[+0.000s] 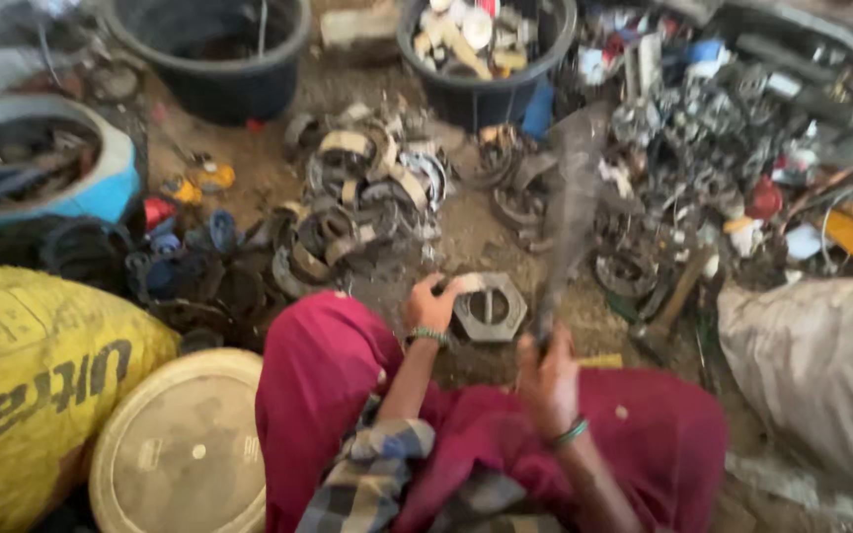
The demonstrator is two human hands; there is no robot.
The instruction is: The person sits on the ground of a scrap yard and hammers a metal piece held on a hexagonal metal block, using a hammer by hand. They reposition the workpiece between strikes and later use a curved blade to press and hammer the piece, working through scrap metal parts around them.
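My left hand (433,304) grips the left side of a grey hexagonal metal part (491,308) that lies on the dirt floor in front of my knees. My right hand (548,380) is closed around the handle of a long, dull blade (572,202), which is raised and blurred above the part. Both wrists wear green bangles. My knees are covered in dark red cloth (328,380), with a checked cloth over my lap.
A pile of curved metal shoes and rings (362,212) lies ahead. Two dark tubs (219,49) (486,54) stand at the back, mixed scrap (733,148) at right. A yellow sack (32,385), a cream lid (185,449), a blue tub (46,163) and a white sack (821,370) surround me.
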